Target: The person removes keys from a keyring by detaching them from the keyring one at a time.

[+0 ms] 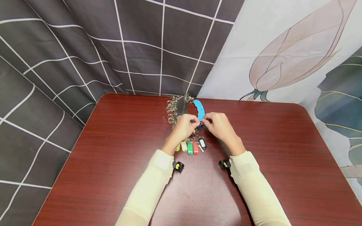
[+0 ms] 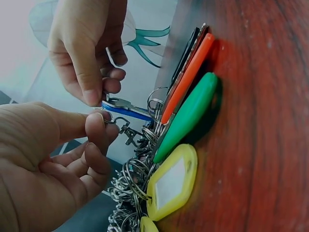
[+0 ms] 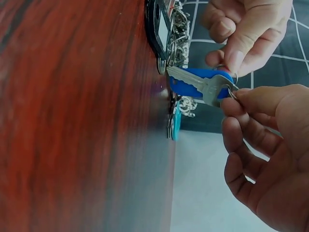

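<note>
Close together over the table, my left hand (image 1: pixel 184 126) and right hand (image 1: pixel 220 126) pinch a small split key ring (image 3: pixel 232 93) between thumbs and fingertips. A silver key (image 3: pixel 208 89) and a blue key tag (image 3: pixel 186 87) hang at the ring. A small metal swivel clasp (image 2: pixel 129 134) dangles right by the left fingertips. Just below the hands lie tags on rings: a black one (image 1: pixel 202 143), a red one (image 1: pixel 195 148), a green one (image 1: pixel 190 147) and a yellow one (image 1: pixel 184 146). The left hand partly covers the rings behind it.
Beyond the hands, many metal rings and clasps (image 1: pixel 171 110) lie heaped along a dark flat piece (image 1: pixel 182 106). A light-blue curved piece (image 1: pixel 199 108) lies to their right. The reddish wooden table (image 1: pixel 113 150) ends at a grey checked curtain (image 1: pixel 141 56).
</note>
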{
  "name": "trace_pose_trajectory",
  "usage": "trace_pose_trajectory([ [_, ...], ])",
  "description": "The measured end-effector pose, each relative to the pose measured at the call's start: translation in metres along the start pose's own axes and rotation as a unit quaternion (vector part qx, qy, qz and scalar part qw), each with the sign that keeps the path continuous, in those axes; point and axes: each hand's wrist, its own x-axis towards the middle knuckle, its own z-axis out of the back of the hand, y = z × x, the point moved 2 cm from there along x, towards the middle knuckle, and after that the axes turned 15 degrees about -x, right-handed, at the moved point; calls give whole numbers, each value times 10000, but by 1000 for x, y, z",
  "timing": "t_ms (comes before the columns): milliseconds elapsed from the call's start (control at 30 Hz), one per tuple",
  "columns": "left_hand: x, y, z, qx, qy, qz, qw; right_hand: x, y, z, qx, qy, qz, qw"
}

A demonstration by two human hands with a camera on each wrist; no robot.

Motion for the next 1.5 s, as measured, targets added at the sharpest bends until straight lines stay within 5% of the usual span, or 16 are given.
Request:
trace_pose_trajectory([
  [300, 0, -3, 1, 574, 14, -218, 9981, 0, 2, 1, -4, 86, 103, 9999],
  [567, 2, -2, 0, 413, -35, -162, 9990, 1, 4, 3, -29, 115, 189, 9998],
  [1000, 1, -4, -1, 439, -80, -223, 9988, -2, -4, 5, -405, -352, -417, 9977],
  [1200, 1, -5, -2, 580, 189, -432, 9972, -1, -12, 10, -150, -463, -624, 9969],
  [1367, 0, -7, -8, 1074, 479, -538, 9916, -3, -18, 16, -38, -634, -674, 9957],
  [1500, 0, -10, -13, 1832, 674, -629, 9788, -3, -24, 19, -38, -730, -702, 9949],
])
